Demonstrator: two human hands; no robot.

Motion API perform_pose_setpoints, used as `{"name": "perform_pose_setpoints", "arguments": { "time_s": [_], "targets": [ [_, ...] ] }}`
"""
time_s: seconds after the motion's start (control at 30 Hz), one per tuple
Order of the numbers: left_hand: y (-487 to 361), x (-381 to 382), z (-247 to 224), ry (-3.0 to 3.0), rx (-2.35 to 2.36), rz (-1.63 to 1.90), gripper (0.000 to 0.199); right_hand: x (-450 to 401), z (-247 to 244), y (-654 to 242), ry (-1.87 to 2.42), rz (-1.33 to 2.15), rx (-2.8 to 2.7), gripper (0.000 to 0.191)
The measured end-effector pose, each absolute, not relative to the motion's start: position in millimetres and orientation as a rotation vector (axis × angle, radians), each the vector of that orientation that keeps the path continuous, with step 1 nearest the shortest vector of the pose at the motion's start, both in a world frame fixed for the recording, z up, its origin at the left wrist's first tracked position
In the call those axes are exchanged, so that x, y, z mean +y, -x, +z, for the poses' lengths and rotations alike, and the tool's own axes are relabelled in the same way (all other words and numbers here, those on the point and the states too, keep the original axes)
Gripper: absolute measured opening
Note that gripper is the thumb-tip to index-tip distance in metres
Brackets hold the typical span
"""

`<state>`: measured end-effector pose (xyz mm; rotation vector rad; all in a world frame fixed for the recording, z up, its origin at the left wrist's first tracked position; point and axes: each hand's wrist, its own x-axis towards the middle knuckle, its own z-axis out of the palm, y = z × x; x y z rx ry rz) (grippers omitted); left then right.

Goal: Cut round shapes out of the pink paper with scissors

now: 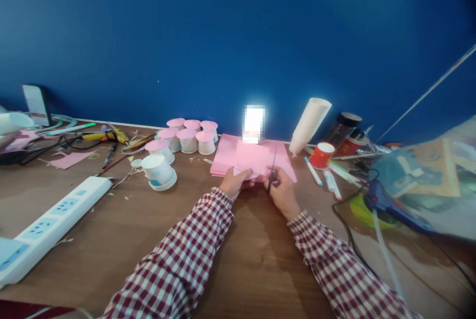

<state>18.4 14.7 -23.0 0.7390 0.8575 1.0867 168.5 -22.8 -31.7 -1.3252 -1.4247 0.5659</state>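
Note:
My left hand [236, 183] pinches the lower left edge of a piece of pink paper [251, 158], thumb on top. Closed around a pair of scissors [273, 170], my right hand [283, 189] is at the paper's right side. The scissor blades point away from me, along or across the paper's right part; how far they are apart I cannot make out. Behind and beneath the held piece lies a stack of pink sheets [224, 156]. A bright phone-like screen [253, 124] stands against the wall just behind the stack.
Several paper cups topped with pink discs [188, 134] stand left of the stack, near a bare white cup [156, 167]. Rightward are stacked white cups [310, 123], a red cup [322, 156], markers [313, 171] and a blue glue gun [397, 210]. A power strip [55, 224] lies front left.

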Motion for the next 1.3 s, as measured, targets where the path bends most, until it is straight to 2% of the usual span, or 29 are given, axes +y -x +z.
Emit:
{"name": "perform_pose_setpoints", "arguments": {
  "time_s": [0.27, 0.8, 0.97, 1.3],
  "targets": [
    [-18.2, 11.9, -13.7, -0.715, 0.886, 1.022, 0.007, -22.2, -33.7, -170.4, 1.45, 0.365, -1.446, 0.036],
    [-23.9, 13.5, -21.2, -0.805, 0.952, 1.045, 0.011, -18.9, -36.0, -173.8, 1.446, 0.428, -1.376, 0.039],
    [-23.7, 16.7, -20.7, -0.702, 0.984, 1.195, 0.011, -22.3, -30.1, -171.0, 1.429, 0.47, -1.373, 0.041],
    [-20.5, 27.0, -18.1, -0.477, 1.021, 1.515, 0.008, -41.8, -30.6, -154.2, 1.177, 1.07, -1.581, 0.033]
  ]
}}
